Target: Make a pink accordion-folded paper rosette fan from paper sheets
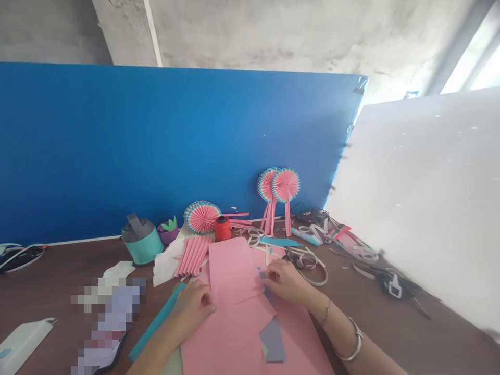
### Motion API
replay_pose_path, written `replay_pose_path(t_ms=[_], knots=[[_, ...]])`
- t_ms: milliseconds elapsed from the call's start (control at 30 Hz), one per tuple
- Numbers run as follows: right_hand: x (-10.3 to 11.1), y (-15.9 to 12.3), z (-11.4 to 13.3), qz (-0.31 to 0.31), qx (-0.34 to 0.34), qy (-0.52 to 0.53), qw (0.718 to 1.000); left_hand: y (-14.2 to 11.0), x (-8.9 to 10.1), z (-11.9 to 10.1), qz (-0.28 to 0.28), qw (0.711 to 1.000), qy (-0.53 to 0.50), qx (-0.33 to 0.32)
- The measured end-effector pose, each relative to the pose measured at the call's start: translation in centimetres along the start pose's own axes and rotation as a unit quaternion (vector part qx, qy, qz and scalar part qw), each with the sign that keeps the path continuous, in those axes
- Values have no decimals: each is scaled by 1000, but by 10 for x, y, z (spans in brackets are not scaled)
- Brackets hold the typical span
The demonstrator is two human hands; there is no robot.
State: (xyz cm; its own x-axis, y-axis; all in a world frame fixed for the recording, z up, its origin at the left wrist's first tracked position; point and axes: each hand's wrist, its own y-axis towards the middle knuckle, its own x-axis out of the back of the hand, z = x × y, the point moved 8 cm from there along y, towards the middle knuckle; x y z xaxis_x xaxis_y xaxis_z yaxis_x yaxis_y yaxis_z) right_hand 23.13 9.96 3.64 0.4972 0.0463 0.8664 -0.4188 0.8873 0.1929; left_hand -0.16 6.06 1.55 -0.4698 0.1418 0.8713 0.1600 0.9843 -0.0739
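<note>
Several pink paper sheets point(234, 271) lie stacked and overlapping in front of me, one narrower sheet on top. My left hand point(193, 310) rests at their left edge, its fingers loosely curled and the thumb apart, with nothing seen in it. At the right edge of the top sheet, my right hand point(287, 281) has its fingers bent together against the paper; the exact contact is partly hidden. A grey paper scrap point(276, 341) lies on the pink sheets below that hand. Beneath my left wrist runs a teal paper strip point(152, 328).
Folded pink paper point(194, 255), a red thread spool point(222, 229) and a teal container point(142, 242) stand behind. Pleated paper fans point(286, 185) lean on the blue partition point(175, 140). Paper strips, a glue tube point(307, 236) and cables sit right; a white device point(25, 341) lies left.
</note>
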Motion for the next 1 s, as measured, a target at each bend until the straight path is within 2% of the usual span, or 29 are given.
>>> replay_pose_path(t_ms=[500,700,800,900,1000], knots=[[-11,-1,0,19,3,-123,992,-1,-1,2,-7,1000,0,-5],[-9,0,-4,12,15,-77,997,0,0,1,-13,1000,4,-9],[4,-1,1,-35,13,-54,998,-1,1,0,-9,1000,-1,-5],[9,-5,25,-50,86,-58,993,-1,2,-2,-6,1000,-6,-2],[-5,-12,54,4,190,-95,977,-1,3,-3,-11,1000,-12,0]])
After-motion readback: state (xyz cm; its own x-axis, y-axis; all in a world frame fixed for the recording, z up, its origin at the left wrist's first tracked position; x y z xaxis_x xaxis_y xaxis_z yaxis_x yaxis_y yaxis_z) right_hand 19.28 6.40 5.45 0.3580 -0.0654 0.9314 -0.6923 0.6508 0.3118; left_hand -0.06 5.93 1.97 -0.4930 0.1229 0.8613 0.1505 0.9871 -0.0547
